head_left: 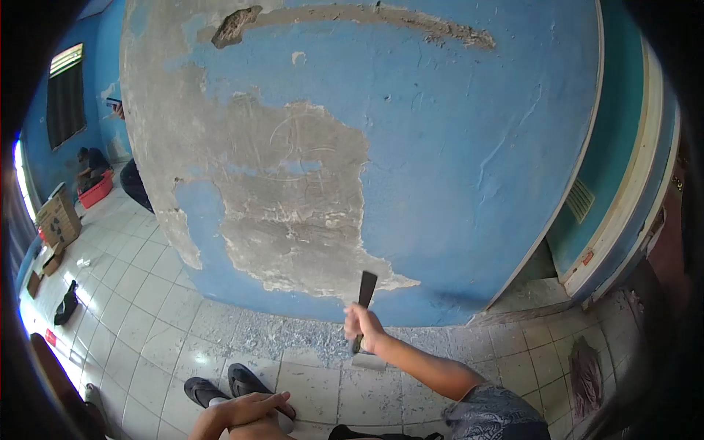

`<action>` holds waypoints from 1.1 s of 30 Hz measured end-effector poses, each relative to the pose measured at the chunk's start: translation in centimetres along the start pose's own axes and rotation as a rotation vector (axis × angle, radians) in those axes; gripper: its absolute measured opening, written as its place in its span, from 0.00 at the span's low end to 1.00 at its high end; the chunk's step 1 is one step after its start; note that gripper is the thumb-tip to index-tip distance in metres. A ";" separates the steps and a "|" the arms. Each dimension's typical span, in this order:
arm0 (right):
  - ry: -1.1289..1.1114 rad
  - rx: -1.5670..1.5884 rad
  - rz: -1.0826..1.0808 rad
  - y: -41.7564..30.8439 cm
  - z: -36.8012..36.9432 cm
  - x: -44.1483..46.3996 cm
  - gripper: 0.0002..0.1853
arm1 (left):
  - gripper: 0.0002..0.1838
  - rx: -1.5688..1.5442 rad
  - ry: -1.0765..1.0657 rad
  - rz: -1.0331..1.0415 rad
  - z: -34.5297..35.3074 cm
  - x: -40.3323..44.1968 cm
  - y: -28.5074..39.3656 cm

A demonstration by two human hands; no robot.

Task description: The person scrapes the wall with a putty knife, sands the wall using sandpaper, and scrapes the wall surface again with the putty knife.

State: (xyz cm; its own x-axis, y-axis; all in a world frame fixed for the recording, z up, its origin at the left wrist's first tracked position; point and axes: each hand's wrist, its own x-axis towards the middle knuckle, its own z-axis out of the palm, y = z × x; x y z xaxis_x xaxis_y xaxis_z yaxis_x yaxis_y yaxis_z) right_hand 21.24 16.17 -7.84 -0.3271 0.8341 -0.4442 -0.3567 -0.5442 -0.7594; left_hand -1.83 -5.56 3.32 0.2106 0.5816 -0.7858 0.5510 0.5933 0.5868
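My right hand (363,326) is closed round a scraper (368,287), low in front of the wall. Its dark, flat upper end widens above my fist, and a short dark part shows below. Just under the fist is a pale, flat rectangular piece (369,361); whether it belongs to the scraper I cannot tell. The blue wall (440,183) has a large bare grey patch (293,191) with ragged paint edges. My left hand (253,408) lies over my leg with fingers stretched out, holding nothing.
Paint flakes (286,337) litter the tiled floor along the wall's foot. Sandals (249,383) are on my feet. At left are a cardboard box (59,218), a red tub (95,191) and other people. A doorway (539,271) opens at right, near a crumpled brownish bag (585,378).
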 end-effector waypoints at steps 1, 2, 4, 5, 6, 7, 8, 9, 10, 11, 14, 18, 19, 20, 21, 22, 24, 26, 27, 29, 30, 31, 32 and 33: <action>-0.059 0.085 -0.010 -0.3 -1.1 0.8 0.21 | 0.34 0.025 -0.012 0.020 -0.3 0.5 -0.7; -0.120 0.169 -0.016 -0.6 -3.0 2.5 0.22 | 0.34 0.047 -0.024 0.038 -0.6 1.3 -1.4; -0.155 0.291 0.024 -0.2 -3.5 2.4 0.22 | 0.34 0.053 -0.050 0.037 -0.1 1.9 -1.9; -0.093 0.275 0.063 1.3 -3.0 1.9 0.22 | 0.34 0.056 -0.055 0.018 -0.1 1.8 -1.7; -0.011 0.150 0.015 2.9 -2.6 1.5 0.22 | 0.34 0.068 -0.050 0.003 -0.4 1.6 -1.2; 0.065 0.032 -0.042 3.7 -2.0 1.7 0.22 | 0.34 0.092 -0.029 0.015 -1.0 1.2 -0.6; -0.094 0.180 -0.056 1.8 -3.7 3.7 0.19 | 0.34 0.093 -0.023 0.028 -0.7 0.9 -0.4; -0.247 0.322 -0.062 -0.6 -4.7 4.4 0.16 | 0.34 0.086 -0.024 0.042 -0.2 0.9 -0.6; -0.135 0.358 -0.064 0.9 -4.0 4.3 0.16 | 0.34 0.106 -0.033 0.022 -0.3 1.7 -1.2; -0.181 0.290 0.034 2.5 -3.8 3.5 0.16 | 0.34 0.105 -0.017 0.018 -0.1 1.7 -1.0; -0.126 0.101 0.156 4.9 -0.9 -0.7 0.22 | 0.34 0.116 0.008 0.017 -0.4 1.1 -0.7; -0.256 0.470 -0.293 -1.6 -5.6 5.3 0.22 | 0.34 0.084 -0.061 0.023 -0.1 0.7 -0.5; -0.199 0.364 -0.184 -1.4 -4.4 3.7 0.22 | 0.35 0.082 -0.052 0.024 -0.4 0.4 0.0; -0.143 0.256 -0.078 0.0 -3.0 1.3 0.22 | 0.35 0.060 -0.029 0.007 -0.3 0.5 -0.1; -0.082 0.145 0.036 0.8 -2.4 -0.2 0.23 | 0.35 0.067 -0.026 0.022 -0.3 0.6 -0.1; -0.157 0.146 0.132 0.8 -3.2 0.4 0.23 | 0.35 0.075 -0.028 0.033 -0.4 0.7 -0.3; -0.203 0.301 0.016 -0.3 -4.3 2.6 0.19 | 0.35 0.083 -0.045 0.041 -0.3 1.1 -0.7; -0.094 0.384 0.013 1.3 -4.0 2.6 0.16 | 0.35 0.096 -0.064 0.039 -0.5 1.3 -0.7; -0.189 0.355 0.078 2.7 -4.1 2.5 0.16 | 0.35 0.084 -0.049 0.028 -0.5 1.3 -0.5; -0.376 0.306 0.208 6.0 -4.4 2.6 0.16 | 0.34 0.069 -0.021 -0.007 -0.4 1.1 -0.6; -0.065 0.215 0.036 4.5 -2.6 2.0 0.22 | 0.34 0.071 -0.023 -0.001 -0.6 0.9 -0.5; -0.051 0.386 -0.011 2.2 -3.4 3.2 0.23 | 0.34 0.065 -0.032 0.008 -0.6 0.8 -0.4; -0.090 0.390 -0.029 2.2 -4.0 4.4 0.23 | 0.34 0.053 -0.045 0.021 -0.4 0.9 -0.4; -0.130 0.397 -0.052 2.2 -4.4 5.1 0.23 | 0.34 0.054 -0.045 0.016 -0.1 1.2 -0.8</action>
State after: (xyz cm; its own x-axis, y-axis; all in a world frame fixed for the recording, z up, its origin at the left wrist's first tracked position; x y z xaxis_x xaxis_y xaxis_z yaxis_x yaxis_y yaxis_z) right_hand 22.60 19.61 -13.91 -0.3980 0.8571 -0.3271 -0.6768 -0.5150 -0.5261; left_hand -2.15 -5.29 1.97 0.2551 0.5646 -0.7850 0.5897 0.5525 0.5890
